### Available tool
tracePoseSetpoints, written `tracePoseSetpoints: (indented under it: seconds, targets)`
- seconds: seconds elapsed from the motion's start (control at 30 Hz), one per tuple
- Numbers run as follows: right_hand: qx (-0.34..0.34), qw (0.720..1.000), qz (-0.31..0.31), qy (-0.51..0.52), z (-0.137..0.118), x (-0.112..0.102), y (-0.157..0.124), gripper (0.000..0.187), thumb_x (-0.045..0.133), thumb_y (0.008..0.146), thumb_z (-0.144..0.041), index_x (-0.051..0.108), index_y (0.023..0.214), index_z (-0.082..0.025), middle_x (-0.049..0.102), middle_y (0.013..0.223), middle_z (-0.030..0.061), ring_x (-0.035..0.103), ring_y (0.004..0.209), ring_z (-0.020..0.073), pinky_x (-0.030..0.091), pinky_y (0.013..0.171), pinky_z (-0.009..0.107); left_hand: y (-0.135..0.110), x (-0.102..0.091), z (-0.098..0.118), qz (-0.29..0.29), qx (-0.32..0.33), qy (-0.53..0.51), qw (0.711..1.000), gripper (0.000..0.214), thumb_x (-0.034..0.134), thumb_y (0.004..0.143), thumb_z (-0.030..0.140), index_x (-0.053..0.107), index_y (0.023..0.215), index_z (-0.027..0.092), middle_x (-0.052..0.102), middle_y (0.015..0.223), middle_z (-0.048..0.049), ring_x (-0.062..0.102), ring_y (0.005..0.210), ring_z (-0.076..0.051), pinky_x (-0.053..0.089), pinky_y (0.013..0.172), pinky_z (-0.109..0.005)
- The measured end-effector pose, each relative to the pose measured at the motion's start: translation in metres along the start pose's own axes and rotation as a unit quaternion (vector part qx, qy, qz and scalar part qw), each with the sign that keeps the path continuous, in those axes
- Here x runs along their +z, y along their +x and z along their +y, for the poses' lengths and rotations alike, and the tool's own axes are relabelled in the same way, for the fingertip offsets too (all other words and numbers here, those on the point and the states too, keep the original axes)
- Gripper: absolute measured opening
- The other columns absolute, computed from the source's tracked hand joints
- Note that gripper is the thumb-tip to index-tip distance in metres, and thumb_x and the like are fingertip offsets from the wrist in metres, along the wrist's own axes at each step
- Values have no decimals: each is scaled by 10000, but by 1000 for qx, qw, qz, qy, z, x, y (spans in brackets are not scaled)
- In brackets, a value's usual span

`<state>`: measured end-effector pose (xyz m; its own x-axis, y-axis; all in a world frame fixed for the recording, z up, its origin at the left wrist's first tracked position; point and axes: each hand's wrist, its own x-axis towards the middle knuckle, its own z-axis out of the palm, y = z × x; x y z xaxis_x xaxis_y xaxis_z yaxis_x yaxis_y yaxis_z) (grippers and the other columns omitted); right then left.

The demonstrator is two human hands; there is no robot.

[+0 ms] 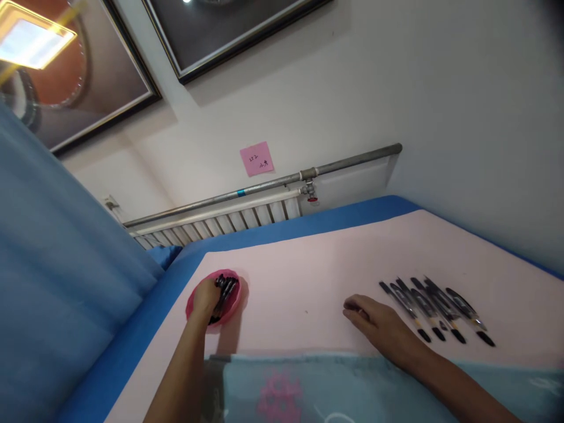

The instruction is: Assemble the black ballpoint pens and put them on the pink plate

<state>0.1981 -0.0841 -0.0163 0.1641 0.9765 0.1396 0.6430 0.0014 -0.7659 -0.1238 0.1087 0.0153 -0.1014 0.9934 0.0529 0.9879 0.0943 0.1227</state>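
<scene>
My left hand (pixel 206 296) reaches into a small pink bowl (pixel 232 305) on the pale pink table cover, its fingers closed among several black pens or pen caps (pixel 226 288) in the bowl. My right hand (pixel 374 320) rests on the cover with fingers curled down; whether it holds anything is hidden. To its right, several black pens (pixel 434 305) lie side by side in a row, tips toward me, apart from the hand.
The pink cover (pixel 308 270) lies over a blue sheet (pixel 145 317). A light blue cloth with a pink pattern (pixel 282 393) lies at the near edge. A radiator and pipe (pixel 264 188) run along the wall, with a pink sticky note (pixel 256 158) above. A blue curtain (pixel 53 282) hangs left.
</scene>
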Motion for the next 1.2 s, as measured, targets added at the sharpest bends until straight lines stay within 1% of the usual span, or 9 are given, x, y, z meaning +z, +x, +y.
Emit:
tracePoseSetpoints:
  seconds: [0.17, 0.3, 0.4, 0.47, 0.53, 0.6, 0.7, 0.83, 1.2]
  targets:
    - [-13, 1000, -2, -12, 1, 2, 0, 198, 405, 800, -342, 543, 750, -210, 598, 734, 33, 547, 655, 166, 410, 579, 277, -13, -9, 1, 47, 9, -10, 999, 313, 416, 783, 298, 650, 848, 102, 675, 843, -165, 613, 790, -258, 390, 612, -299]
    - [-36, 999, -1, -14, 4, 1, -1, 192, 391, 825, -317, 536, 765, -206, 582, 739, 33, 545, 660, 161, 416, 600, 280, -54, -8, 17, 71, 71, -57, 993, 318, 387, 808, 301, 620, 955, 141, 661, 967, -110, 594, 887, -225, 411, 707, -287]
    - [-63, 998, 16, -19, 8, 0, -7, 185, 384, 843, -297, 541, 800, -210, 588, 767, 33, 547, 665, 156, 424, 615, 281, -99, 14, 34, 53, 131, -117, 983, 300, 401, 806, 331, 617, 939, 171, 672, 921, -64, 606, 837, -171, 431, 715, -241]
    - [-84, 995, 43, -22, 11, 0, -16, 186, 378, 856, -284, 546, 827, -210, 593, 802, 42, 556, 700, 158, 433, 644, 281, -126, 35, 45, 28, 156, -226, 961, 300, 397, 802, 352, 613, 899, 167, 672, 880, -72, 612, 791, -178, 446, 699, -256]
    - [-103, 992, 72, -22, 15, 1, -29, 189, 370, 868, -278, 547, 855, -212, 595, 816, 44, 564, 731, 156, 442, 664, 271, -147, 56, 55, -9, 177, -279, 944, 289, 386, 807, 352, 603, 904, 189, 667, 897, -62, 607, 825, -175, 443, 728, -257]
    - [-115, 989, 95, -21, 20, 4, -45, 179, 379, 872, -276, 547, 869, -217, 596, 793, 36, 570, 715, 146, 452, 651, 249, -160, 73, 62, -38, 180, -287, 940, 278, 384, 806, 349, 594, 898, 191, 664, 888, -63, 607, 820, -173, 439, 734, -253]
    - [-110, 984, 134, -27, 25, 9, -70, 159, 398, 869, -277, 547, 893, -227, 600, 765, 20, 580, 679, 131, 464, 634, 220, -168, 88, 68, -48, 187, -265, 945, 265, 374, 814, 345, 576, 889, 190, 657, 847, -62, 604, 796, -168, 426, 737, -245]
    - [-104, 978, 180, -27, 27, 11, -90, 138, 413, 865, -285, 539, 899, -240, 611, 767, 8, 593, 679, 120, 470, 640, 191, -169, 92, 69, -50, 200, -232, 951, 238, 358, 829, 314, 561, 896, 210, 654, 868, -48, 601, 800, -155, 411, 732, -231]
    - [-103, 982, 150, -42, 22, 14, -87, 177, 390, 867, -306, 545, 846, -224, 627, 751, 16, 595, 647, 130, 471, 610, 210, -175, 74, 72, -62, 211, -196, 956, 257, 349, 840, 272, 594, 876, 207, 639, 858, -32, 579, 799, -138, 370, 722, -220]
